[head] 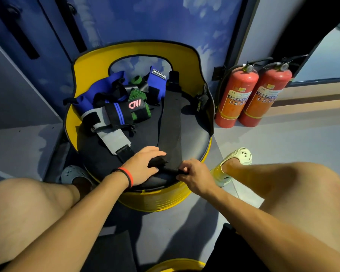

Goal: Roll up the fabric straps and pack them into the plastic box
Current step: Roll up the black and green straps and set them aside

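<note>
Black and long, the fabric strap (170,122) being worked on lies flat down the dark seat cushion of a yellow barrel chair (130,54), running from the chair's back toward the person. Its near end is folded over into the start of a roll at the seat's front edge. The left hand (143,166) presses on that folded end with fingers spread and thumb beneath, pinching the fabric. The right hand (194,174) nips the strap's near corner between thumb and fingertips, closed on it.

To the left of this strap, a loose heap of other wraps fills the back of the seat: a blue strap (98,87), a green one (138,107), a black wrap with a blue stripe and pink logo (122,112), and a grey strap (110,132) with black ends trailing forward. A small dark roll (200,101) with yellow lettering sits by the chair's right side. Two red fire extinguishers (251,93) stand on the floor to the right.
</note>
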`<act>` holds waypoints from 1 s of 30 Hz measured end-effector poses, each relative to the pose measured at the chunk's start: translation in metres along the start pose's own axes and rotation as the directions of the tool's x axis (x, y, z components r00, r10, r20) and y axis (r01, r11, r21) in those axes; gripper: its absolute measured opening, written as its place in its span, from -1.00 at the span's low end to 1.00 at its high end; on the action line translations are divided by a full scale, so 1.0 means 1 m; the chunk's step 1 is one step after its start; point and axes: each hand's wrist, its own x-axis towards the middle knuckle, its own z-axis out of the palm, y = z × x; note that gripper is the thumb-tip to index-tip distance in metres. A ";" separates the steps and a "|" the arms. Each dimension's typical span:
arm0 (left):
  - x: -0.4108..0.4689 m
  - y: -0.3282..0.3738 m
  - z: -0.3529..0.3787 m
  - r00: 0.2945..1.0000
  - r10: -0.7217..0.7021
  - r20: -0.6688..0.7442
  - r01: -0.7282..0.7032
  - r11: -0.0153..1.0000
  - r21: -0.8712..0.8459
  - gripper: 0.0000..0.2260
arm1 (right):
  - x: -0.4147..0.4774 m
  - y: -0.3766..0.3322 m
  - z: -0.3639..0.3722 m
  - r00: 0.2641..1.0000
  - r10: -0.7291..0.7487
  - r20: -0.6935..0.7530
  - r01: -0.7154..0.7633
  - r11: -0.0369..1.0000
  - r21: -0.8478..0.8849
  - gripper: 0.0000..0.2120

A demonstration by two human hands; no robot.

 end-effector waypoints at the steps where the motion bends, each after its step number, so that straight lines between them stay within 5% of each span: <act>1: 0.002 0.002 -0.001 0.997 0.003 -0.075 -0.004 1.000 -0.019 -0.58 | -0.002 0.001 0.000 1.000 -0.031 0.003 0.031 0.999 -0.026 -0.86; 4: 0.004 0.011 -0.002 0.989 0.003 -0.151 -0.005 1.000 -0.011 -0.73 | -0.010 0.006 0.004 0.994 -0.110 0.000 0.109 0.987 -0.115 -0.78; 17: -0.004 0.028 0.031 0.981 -0.193 -0.033 0.189 0.978 -0.092 -0.69 | -0.027 0.003 0.000 0.910 -0.393 -0.131 0.323 0.871 -0.370 -0.84; 24: -0.009 0.036 0.039 0.942 -0.237 -0.238 0.215 0.970 -0.115 -0.87 | -0.027 0.004 0.002 0.881 -0.450 -0.146 0.359 0.836 -0.415 -0.89; 30: -0.016 0.028 0.046 0.961 -0.196 -0.195 0.173 0.976 -0.132 -0.79 | -0.020 0.007 0.002 0.898 -0.427 -0.102 0.357 0.846 -0.395 -0.88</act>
